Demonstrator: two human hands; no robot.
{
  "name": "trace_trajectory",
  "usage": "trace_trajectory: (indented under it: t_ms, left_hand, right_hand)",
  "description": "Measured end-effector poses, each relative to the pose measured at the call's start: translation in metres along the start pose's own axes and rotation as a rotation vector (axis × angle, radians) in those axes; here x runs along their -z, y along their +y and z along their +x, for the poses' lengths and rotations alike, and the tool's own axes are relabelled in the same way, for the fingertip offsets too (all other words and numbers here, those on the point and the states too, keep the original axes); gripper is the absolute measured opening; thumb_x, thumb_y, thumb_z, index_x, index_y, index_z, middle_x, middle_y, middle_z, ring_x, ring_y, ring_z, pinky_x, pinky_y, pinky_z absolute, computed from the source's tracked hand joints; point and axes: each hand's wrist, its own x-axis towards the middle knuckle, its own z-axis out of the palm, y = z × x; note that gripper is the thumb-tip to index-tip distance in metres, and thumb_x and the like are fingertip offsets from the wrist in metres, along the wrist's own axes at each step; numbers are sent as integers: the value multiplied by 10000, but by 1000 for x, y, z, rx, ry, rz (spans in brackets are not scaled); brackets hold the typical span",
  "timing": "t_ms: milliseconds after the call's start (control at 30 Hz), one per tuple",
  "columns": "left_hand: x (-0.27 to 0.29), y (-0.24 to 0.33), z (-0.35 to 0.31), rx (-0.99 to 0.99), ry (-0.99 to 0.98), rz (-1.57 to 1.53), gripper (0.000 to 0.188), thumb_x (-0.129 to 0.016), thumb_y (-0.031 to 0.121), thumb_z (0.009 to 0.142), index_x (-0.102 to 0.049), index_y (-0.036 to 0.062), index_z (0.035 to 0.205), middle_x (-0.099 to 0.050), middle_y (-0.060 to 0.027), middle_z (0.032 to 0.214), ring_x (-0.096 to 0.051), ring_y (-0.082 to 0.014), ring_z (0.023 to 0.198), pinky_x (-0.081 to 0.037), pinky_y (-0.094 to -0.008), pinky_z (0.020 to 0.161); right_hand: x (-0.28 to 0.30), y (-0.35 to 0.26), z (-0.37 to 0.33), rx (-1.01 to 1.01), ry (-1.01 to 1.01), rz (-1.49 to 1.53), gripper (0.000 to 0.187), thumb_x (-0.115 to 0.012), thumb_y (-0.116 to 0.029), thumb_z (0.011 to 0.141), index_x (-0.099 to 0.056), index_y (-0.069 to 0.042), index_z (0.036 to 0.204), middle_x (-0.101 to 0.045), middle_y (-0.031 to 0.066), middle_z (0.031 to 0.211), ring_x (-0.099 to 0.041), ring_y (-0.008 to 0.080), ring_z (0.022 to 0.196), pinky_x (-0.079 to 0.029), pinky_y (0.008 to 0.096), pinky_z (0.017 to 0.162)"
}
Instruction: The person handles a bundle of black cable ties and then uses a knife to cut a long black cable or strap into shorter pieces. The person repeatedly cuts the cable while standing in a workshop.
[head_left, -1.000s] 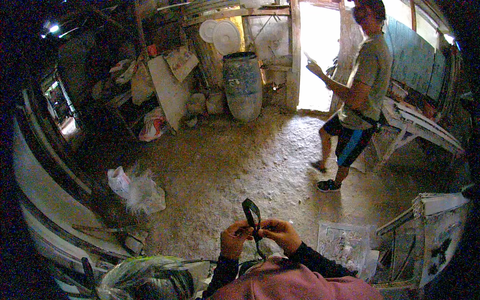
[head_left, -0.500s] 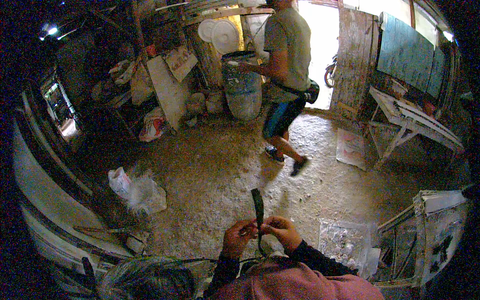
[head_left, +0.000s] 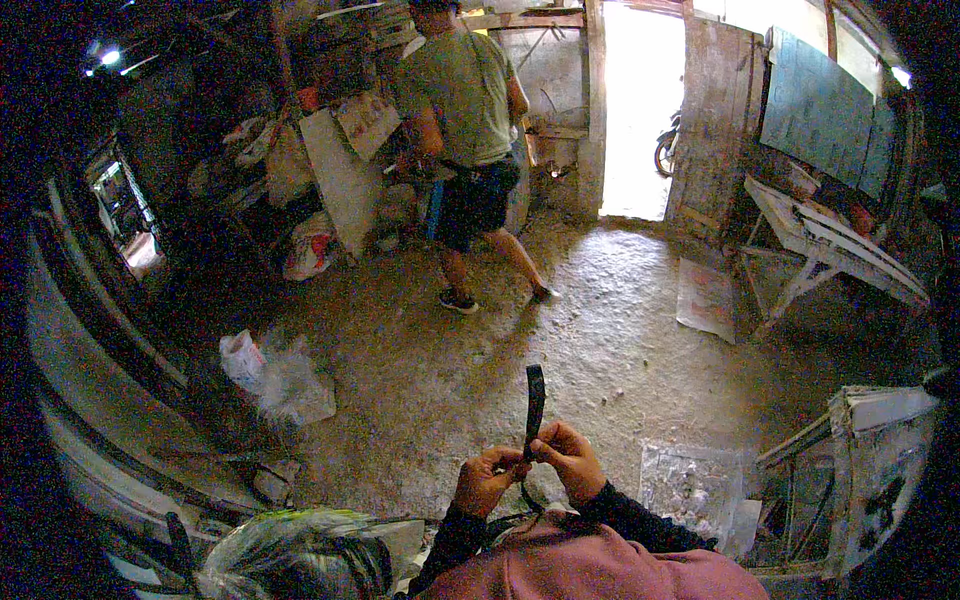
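Note:
A flat black strap (head_left: 535, 405) stands up between my two hands in front of my chest, its free end pointing away and its lower part trailing down toward my body as a thin dark band. My right hand (head_left: 568, 462) pinches the strap's side between thumb and fingers. Just lower, my left hand (head_left: 487, 482) has its fingertips closed on the lower part of the same strap. The fingertips of both hands nearly meet, and the exact grip of the left one is partly hidden.
A person (head_left: 465, 110) stands across the rough floor, by leaning boards and sacks. A clear plastic bag (head_left: 290, 385) lies at left, and a plastic sheet (head_left: 690, 490) at right near a wooden frame (head_left: 870, 470). A slanted wooden table (head_left: 830, 240) stands beside the open doorway (head_left: 640, 110).
The other person has walked left, in front of the blue barrel. My right hand has risen slightly along the strap, whose broad face now shows more; my left hand has barely moved.

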Motion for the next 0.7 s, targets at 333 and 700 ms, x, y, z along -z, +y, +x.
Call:
trace_trajectory:
  t_ms: [333, 700]
  left_hand:
    - [0, 2, 1, 17, 43, 41, 146, -638, 95, 735, -612, 25, 859, -632, -52, 792, -583, -105, 731, -468, -245, 664]
    - [1, -9, 5, 28, 62, 147, 170, -643, 181, 745, -607, 29, 812, -607, -29, 731, -553, -97, 666, -442, -235, 609]
  right_hand:
    - [-12, -4, 0, -69, -2, 161, 123, -543, -151, 823, -467, -73, 879, -522, 5, 744, -482, 87, 670, -386, 220, 619]
    - [-6, -7, 14, 56, 116, 83, 393, -619, -71, 746, -386, -95, 1062, -496, 28, 908, -488, 105, 798, -405, 242, 707]
